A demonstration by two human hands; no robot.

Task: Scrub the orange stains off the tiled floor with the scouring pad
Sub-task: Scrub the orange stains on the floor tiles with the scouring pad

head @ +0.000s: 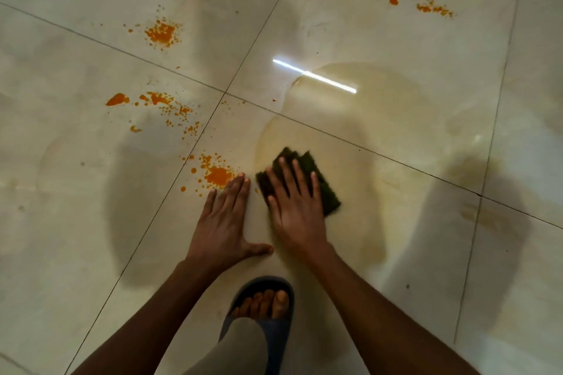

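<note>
Head view: right hand (297, 210) flattens scouring pad (300, 169), long axis up-left.

Right hand (297, 207) flat on dark green scouring pad (307, 167) over wet, yellowish tiled floor (396, 24), left hand (224, 222) spread flat beside nearest orange stains (217, 175), slippered foot (268, 304) below.

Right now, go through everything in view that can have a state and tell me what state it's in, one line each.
scouring pad: flat on the floor, pressed under the right hand.
right hand: palm down on the pad, fingers spread.
left hand: flat on bare tile, empty.
orange stains: still unscrubbed, several patches.
tiled floor: wet and yellowish around the pad.
slipper: on the foot.
</note>
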